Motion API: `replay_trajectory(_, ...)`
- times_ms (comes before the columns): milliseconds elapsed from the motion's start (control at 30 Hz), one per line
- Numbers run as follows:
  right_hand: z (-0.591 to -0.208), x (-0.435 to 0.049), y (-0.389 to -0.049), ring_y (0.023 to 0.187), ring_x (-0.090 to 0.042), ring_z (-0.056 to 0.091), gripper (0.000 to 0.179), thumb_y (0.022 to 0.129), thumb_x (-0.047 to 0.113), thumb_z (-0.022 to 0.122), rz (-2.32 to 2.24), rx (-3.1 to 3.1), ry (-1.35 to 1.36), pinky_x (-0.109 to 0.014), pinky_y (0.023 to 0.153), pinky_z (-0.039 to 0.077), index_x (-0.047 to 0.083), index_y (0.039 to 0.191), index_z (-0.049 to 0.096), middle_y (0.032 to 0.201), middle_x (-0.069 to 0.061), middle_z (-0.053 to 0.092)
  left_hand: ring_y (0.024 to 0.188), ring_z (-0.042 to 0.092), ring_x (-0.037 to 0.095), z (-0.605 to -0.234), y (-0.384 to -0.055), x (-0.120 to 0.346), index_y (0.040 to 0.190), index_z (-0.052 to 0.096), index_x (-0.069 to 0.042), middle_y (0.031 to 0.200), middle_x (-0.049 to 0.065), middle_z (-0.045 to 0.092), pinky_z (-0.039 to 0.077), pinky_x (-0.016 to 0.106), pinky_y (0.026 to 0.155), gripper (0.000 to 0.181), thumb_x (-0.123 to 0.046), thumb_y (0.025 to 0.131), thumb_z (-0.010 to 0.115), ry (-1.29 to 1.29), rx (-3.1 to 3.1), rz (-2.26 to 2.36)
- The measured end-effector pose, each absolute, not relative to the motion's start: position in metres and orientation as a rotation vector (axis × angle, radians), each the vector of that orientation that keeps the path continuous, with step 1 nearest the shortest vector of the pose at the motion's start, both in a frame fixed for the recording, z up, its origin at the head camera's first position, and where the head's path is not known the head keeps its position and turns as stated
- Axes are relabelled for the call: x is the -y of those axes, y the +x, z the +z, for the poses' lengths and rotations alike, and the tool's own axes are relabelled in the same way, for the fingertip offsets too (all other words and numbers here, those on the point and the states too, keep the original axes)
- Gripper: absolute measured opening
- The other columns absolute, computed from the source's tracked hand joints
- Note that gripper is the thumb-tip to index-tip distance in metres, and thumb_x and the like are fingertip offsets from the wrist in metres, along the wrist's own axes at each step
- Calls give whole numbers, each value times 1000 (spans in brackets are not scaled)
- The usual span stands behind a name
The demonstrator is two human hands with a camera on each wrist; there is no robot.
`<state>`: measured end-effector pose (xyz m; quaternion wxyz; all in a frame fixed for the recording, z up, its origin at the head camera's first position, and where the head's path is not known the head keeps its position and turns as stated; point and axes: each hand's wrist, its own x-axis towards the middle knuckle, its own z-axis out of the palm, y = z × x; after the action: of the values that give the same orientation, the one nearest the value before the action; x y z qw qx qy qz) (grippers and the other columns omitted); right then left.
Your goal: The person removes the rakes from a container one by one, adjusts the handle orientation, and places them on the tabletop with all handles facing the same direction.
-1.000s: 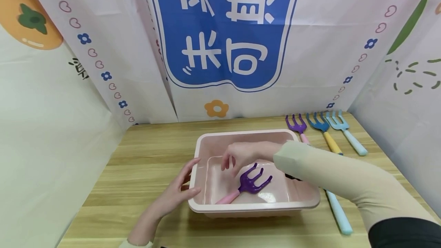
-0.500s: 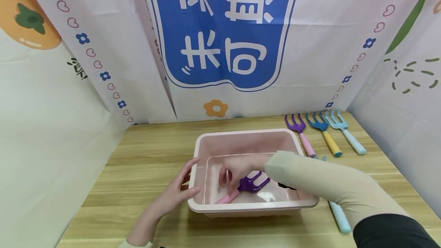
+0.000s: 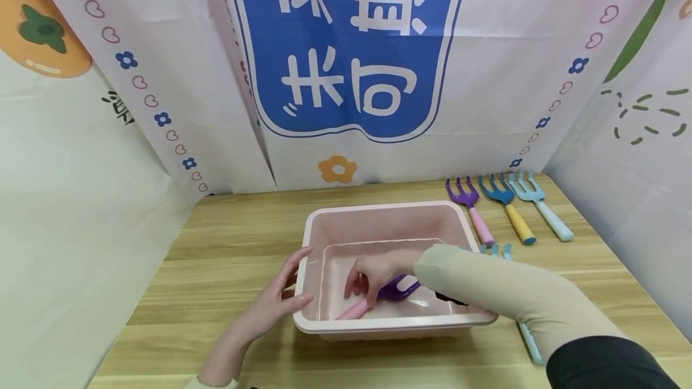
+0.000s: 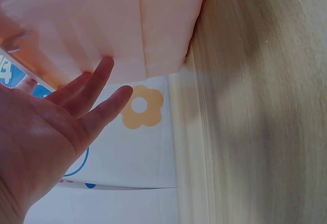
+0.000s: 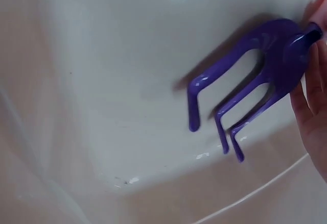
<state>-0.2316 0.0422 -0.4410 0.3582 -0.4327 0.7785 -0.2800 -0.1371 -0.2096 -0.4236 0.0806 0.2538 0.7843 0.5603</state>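
A purple garden hand rake (image 5: 276, 55) with three bent prongs and a pink handle (image 3: 352, 310) lies slanted inside a pale pink plastic bin (image 3: 389, 324). My right hand (image 3: 374, 275) reaches into the bin and pinches the rake where handle meets head. In the right wrist view its fingers (image 5: 312, 89) lie on both sides of the rake's neck. My left hand (image 3: 273, 302) rests at the bin's left rim, thumb and index finger spread along it. The left wrist view shows its nearly straight fingers (image 4: 97, 81) against the bin's outer wall.
Three more hand rakes lie at the back right: one purple and pink (image 3: 471, 209), one blue and yellow (image 3: 508, 209), one light blue (image 3: 543, 206). Another light blue rake (image 3: 530, 344) lies partly under my right forearm. Printed white cloth (image 3: 227, 155) walls the wooden table (image 3: 216, 293).
My right hand has lowered into the bin and taken hold of the purple rake near its neck. The left hand has stayed at the rim.
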Motion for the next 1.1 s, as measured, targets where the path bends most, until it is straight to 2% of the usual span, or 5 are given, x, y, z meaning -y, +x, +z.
replay_trajectory(300,-438,-50,-242,83,-19,63,41,69,-9,79,-696,-2113,-1115,-20,74,48,3,108,72,88,-6,65,122,46,45,-423,-138,210,153,25,-19,143,30,37,45,48,92,73,-10,92,63,764,-2346,1674)
replay_trajectory(533,-436,-54,-246,82,-20,61,42,69,-10,78,-714,-2127,-1138,-19,73,47,-1,109,70,88,-10,65,122,47,44,-423,-137,210,153,25,-19,142,29,38,45,49,92,73,-10,91,64,763,-2348,1669)
replay_trajectory(700,-437,-52,-243,85,-24,61,43,69,-6,82,-731,-2142,-1154,-19,72,47,2,110,71,90,-7,67,122,47,43,-424,-137,210,153,25,-19,143,28,37,45,46,92,73,-11,91,64,761,-2348,1663)
replay_trajectory(867,-438,-46,-238,83,-16,63,48,68,-3,85,-755,-2101,-1114,-20,73,49,4,114,70,90,0,69,122,47,44,-425,-137,211,153,25,-19,143,29,37,46,39,92,73,-10,91,64,765,-2350,1661)
replay_trajectory(1100,-440,-45,-237,83,-14,61,51,70,-13,77,-745,-2097,-1069,-20,73,49,6,117,69,95,3,66,122,46,44,-424,-137,211,152,25,-20,143,29,37,46,37,92,73,-8,91,63,755,-2357,1653)
